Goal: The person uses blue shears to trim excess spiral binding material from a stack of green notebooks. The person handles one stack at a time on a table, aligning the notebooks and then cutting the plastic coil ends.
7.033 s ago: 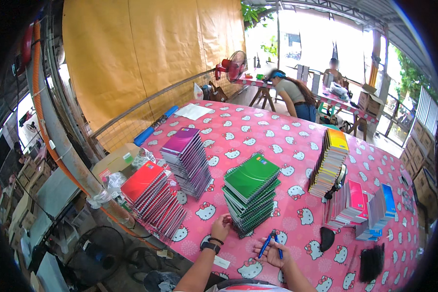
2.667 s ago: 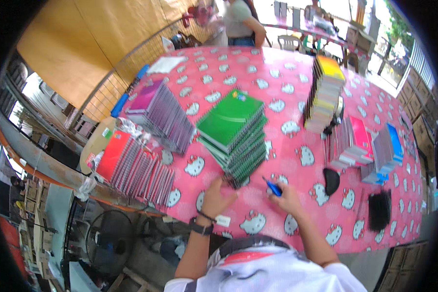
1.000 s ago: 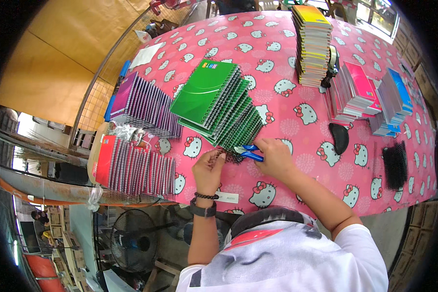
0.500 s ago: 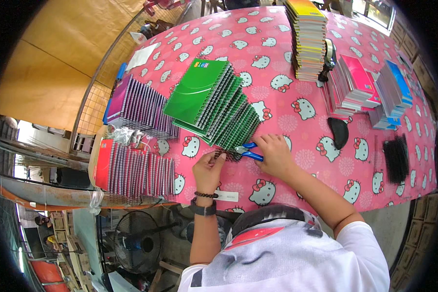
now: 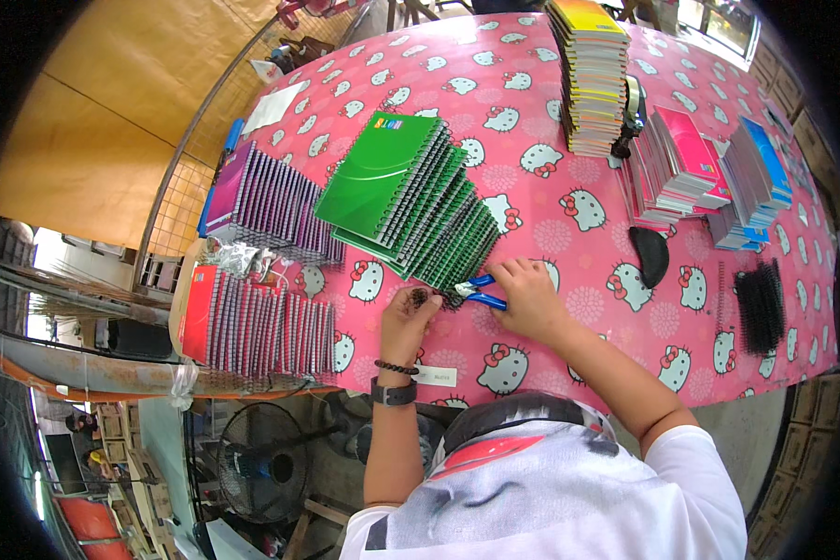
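Blue-handled pliers (image 5: pixel 486 300) are in my right hand (image 5: pixel 530 301), their handles spread apart. The metal jaws point left, toward the near end of a stack of green spiral notebooks (image 5: pixel 375 182). Just left of the jaws, my left hand (image 5: pixel 407 321) is closed, thumb against fingers, on a dark wire coil (image 5: pixel 421 299). Some dark coil also shows between the left fingertips and the jaws. I cannot tell whether the jaws touch it. The green notebooks lie fanned out, wire bindings facing right.
Purple notebooks (image 5: pixel 266 205) and red notebooks (image 5: pixel 247 322) line the left side. A yellow stack (image 5: pixel 588 84) stands far back, with pink booklets (image 5: pixel 686 154) and blue booklets (image 5: pixel 761 163) at right. A black curved object (image 5: pixel 649 255) and bundled black coils (image 5: pixel 762 306) lie nearer.
My left hand has shifted slightly right and up, and more of the dark coil shows at its fingertips. My right hand and the pliers have hardly moved.
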Tool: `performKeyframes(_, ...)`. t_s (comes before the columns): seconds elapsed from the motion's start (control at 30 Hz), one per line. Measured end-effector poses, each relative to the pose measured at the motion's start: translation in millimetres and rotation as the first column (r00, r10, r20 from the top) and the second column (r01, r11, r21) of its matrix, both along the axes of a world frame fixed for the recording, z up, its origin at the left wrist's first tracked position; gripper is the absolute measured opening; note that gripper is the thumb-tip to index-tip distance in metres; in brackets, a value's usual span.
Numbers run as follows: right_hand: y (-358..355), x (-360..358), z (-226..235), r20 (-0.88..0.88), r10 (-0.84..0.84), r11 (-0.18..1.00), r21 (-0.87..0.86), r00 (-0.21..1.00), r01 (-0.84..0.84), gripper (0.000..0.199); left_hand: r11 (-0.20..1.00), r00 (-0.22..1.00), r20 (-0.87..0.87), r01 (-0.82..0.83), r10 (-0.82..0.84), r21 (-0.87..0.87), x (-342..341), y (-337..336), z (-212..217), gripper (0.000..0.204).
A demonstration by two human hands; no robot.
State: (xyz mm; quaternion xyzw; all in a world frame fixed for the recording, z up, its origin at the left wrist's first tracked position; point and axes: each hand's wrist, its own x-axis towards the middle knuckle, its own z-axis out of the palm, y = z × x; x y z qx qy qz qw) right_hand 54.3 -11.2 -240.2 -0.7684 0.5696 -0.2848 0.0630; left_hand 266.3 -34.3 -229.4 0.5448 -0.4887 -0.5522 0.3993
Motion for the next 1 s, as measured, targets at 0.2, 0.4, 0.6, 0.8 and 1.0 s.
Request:
performKeyframes(0.2, -2.3, 5.4, 0.1, 0.069, 0.033, 0.993, 0.115, 0.997, -0.04, 0.031, 1.0, 0.999, 0.045, -0.01, 0.011, -0.016, -7.1, -0.6, 1.4, 0.017)
performKeyframes(0.4, 1.8, -3.4, -10.1, 0.117, -0.026, 0.986, 0.166, 0.993, 0.006, 0.032, 0.998, 0.998, -0.036, -0.053, 0.054, 0.019, -1.5, -1.9, -6.2, 0.018)
performKeyframes(0.6, -3.1, -1.5, -6.8, -0.02, 0.051, 0.996, -0.068, 0.998, -0.053, 0.032, 0.998, 0.999, -0.039, 0.007, -0.005, 0.06, -9.2, -1.5, -10.4, 0.019)
performKeyframes(0.8, -3.4, -0.5, -12.4, 0.039, 0.035, 0.967, 0.252, 0.999, -0.044, 0.034, 0.999, 1.0, 0.008, 0.012, -0.012, 0.04, -7.4, -2.3, -7.1, 0.019)
performKeyframes(1.0, -2.7, -8.2, -14.9, -0.023, 0.03, 0.993, -0.115, 0.999, -0.032, 0.035, 0.998, 0.996, -0.086, -0.014, 0.02, 0.067, -7.2, -1.9, -12.5, 0.019)
